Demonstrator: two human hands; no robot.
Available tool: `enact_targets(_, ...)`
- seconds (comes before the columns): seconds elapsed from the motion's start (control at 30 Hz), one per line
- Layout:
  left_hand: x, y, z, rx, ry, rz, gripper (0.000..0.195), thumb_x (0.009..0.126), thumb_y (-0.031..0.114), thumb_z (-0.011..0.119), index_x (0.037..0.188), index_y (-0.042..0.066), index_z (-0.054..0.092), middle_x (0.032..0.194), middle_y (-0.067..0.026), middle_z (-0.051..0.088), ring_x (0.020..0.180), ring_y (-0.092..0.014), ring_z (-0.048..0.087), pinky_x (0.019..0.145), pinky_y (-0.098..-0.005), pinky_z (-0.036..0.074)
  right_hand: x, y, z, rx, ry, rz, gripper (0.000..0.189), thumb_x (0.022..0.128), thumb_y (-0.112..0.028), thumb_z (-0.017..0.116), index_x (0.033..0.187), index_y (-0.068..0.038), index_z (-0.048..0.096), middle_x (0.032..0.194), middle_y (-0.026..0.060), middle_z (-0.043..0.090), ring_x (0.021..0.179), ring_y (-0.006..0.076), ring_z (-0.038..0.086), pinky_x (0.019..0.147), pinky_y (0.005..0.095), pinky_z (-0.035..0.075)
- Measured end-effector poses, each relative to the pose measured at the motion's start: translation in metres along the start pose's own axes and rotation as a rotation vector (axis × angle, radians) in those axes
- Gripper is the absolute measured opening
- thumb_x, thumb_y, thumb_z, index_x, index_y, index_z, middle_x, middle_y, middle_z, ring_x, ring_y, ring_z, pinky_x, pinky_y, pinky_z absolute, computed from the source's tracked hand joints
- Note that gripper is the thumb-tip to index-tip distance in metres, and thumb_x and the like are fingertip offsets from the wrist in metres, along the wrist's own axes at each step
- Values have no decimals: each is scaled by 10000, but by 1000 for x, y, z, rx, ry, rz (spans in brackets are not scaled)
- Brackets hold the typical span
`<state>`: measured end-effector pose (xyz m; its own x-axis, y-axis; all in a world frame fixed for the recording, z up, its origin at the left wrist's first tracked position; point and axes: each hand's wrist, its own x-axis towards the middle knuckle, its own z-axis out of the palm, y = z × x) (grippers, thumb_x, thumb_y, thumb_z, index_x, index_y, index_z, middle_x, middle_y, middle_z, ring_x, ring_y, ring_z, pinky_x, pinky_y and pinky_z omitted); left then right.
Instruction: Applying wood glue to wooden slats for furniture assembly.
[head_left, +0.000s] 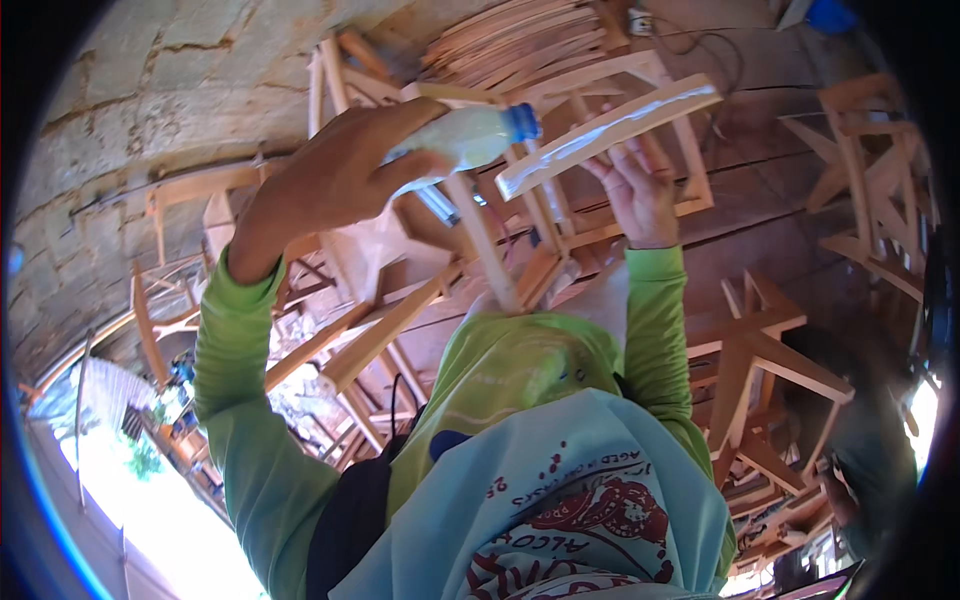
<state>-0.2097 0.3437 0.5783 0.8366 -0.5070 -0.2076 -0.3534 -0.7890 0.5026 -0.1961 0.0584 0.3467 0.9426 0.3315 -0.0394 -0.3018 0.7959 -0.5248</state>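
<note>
My left hand (337, 165) is wrapped around a translucent plastic bottle (476, 135) with pale contents and a blue neck (523, 122). The bottle is tipped sideways, its mouth pointing right at a short wooden strip (600, 139). Fingers of my right hand (637, 184) support that strip from below, holding it at a slant. Along its upward face runs a wet white streak (630, 120) that looks like glue, reaching almost from end to end. Behind both hands stands a wooden frame (694, 161) with slim legs and rails.
Stacked thin wooden slats (517, 41) lie at the far side. Star-shaped wooden frames (757, 345) stand to the right, near another person (874, 427). More wooden frames (405, 322) crowd the left. A cable (731, 52) trails over the brown boards beyond.
</note>
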Motion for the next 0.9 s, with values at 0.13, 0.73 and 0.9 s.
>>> enact_targets(0.13,-6,5,19,-136,171,-184,453,960,254,670,1295,-26,549,970,-210,664,860,-324,660,774,-385,517,10,4,-19,38,-6,15,431,992,-3,529,1417,-75,525,1519,144,444,1326,380,507,1064,552,474)
enact_targets(0.73,42,-28,219,-802,879,-788,636,969,471,606,1299,-68,533,979,-68,648,866,-114,595,740,-274,487,173,149,-309,-114,479,389,110,943,-63,595,1043,-55,640,1035,86,681,970,221,666,931,457,572)
enact_targets(0.9,57,-28,275,-906,863,-930,715,935,526,645,1310,-72,523,1046,-85,654,941,-145,596,821,-302,490,241,190,-349,-136,572,379,80,918,-21,575,976,-23,631,976,116,680,917,246,679,926,469,584)
